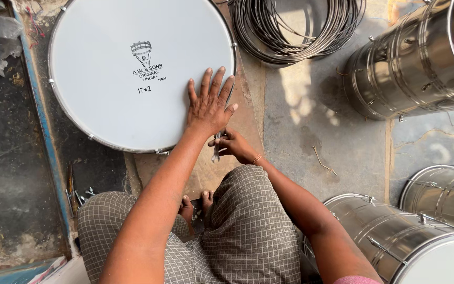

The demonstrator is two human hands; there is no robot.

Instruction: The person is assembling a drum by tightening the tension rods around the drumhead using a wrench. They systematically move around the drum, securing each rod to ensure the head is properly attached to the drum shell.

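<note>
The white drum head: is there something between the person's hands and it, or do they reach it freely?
Nothing visible is in the way. The left hand lies flat on the white drum head near its right edge. The right hand holds a small metal tool beside the drum rim.

Wire hoops (298, 26), steel drum shells (416, 63)

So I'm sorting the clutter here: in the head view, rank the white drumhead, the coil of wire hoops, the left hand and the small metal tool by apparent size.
1. White drumhead
2. Coil of wire hoops, partly cut off by the frame
3. Left hand
4. Small metal tool, mostly hidden in the right hand
</note>
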